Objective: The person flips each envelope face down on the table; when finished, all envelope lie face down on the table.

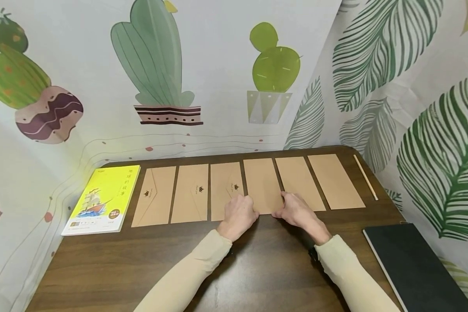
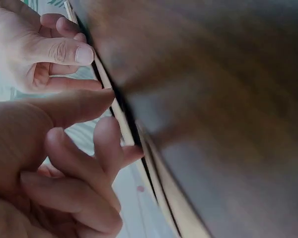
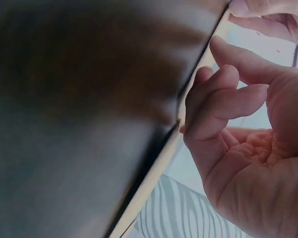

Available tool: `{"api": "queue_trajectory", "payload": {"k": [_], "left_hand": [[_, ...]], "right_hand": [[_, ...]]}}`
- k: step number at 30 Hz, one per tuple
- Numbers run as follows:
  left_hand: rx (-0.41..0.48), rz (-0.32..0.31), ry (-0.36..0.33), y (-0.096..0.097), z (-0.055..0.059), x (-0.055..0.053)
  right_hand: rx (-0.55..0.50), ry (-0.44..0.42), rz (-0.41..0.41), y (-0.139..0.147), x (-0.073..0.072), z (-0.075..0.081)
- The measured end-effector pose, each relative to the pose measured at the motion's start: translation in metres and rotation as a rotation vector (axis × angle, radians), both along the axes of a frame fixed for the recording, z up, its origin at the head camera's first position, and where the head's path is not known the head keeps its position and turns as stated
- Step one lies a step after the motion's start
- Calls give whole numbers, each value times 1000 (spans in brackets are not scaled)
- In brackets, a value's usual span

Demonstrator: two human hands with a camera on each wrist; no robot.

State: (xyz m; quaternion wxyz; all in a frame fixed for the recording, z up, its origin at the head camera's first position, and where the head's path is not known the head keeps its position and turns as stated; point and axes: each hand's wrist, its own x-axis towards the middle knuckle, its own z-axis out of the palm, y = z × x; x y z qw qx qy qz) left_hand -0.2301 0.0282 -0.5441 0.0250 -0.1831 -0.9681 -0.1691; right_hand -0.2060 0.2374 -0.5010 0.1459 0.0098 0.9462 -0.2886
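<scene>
Several brown kraft envelopes lie in a row along the back of the table. Both hands are at the near end of one plain-faced envelope point(image 1: 261, 182) near the middle of the row. My left hand point(image 1: 238, 214) grips its near left corner, thumb at the front edge. My right hand point(image 1: 299, 212) does the same at the near right corner, its other fingers curled beneath the palm in the right wrist view. The left hand also overlaps the neighbouring envelope point(image 1: 223, 182), which bears a small crown print. Seen from the left wrist, the envelope lies flat, edge-on.
At the left end lies a yellow and white book point(image 1: 113, 195) with a ship on its cover. A thin wooden stick point(image 1: 365, 177) lies at the far right. Nearer on the right is a dark-covered notebook point(image 1: 413, 260). A patterned cloth wall point(image 1: 218, 78) stands right behind the table.
</scene>
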Motion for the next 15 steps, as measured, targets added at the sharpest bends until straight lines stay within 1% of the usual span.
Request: {"api": "queue_trajectory", "payload": {"k": [2, 3, 4, 5, 7, 8, 10, 11, 13, 15], "left_hand": [[20, -9, -21, -7, 20, 7], [46, -15, -43, -11, 25, 6], [74, -26, -32, -19, 22, 3], [97, -18, -66, -25, 36, 7], [142, 7, -133, -39, 62, 14], [160, 22, -159, -46, 68, 16], [176, 55, -205, -60, 75, 18], [165, 87, -244, -64, 89, 24], [163, 110, -263, -76, 90, 24], [154, 138, -281, -86, 88, 23]], "right_hand": [[-29, 12, -17, -6, 8, 16], [-46, 22, -22, -9, 11, 22], [-65, 38, -32, -12, 14, 26], [-85, 54, -37, -15, 16, 28], [-135, 75, -33, -21, 19, 32], [-157, 81, -30, -24, 20, 33], [-198, 87, -17, -32, 23, 34], [-218, 88, -10, -36, 24, 35], [-242, 83, 2, -45, 25, 34], [-269, 74, 15, -53, 25, 31]]}}
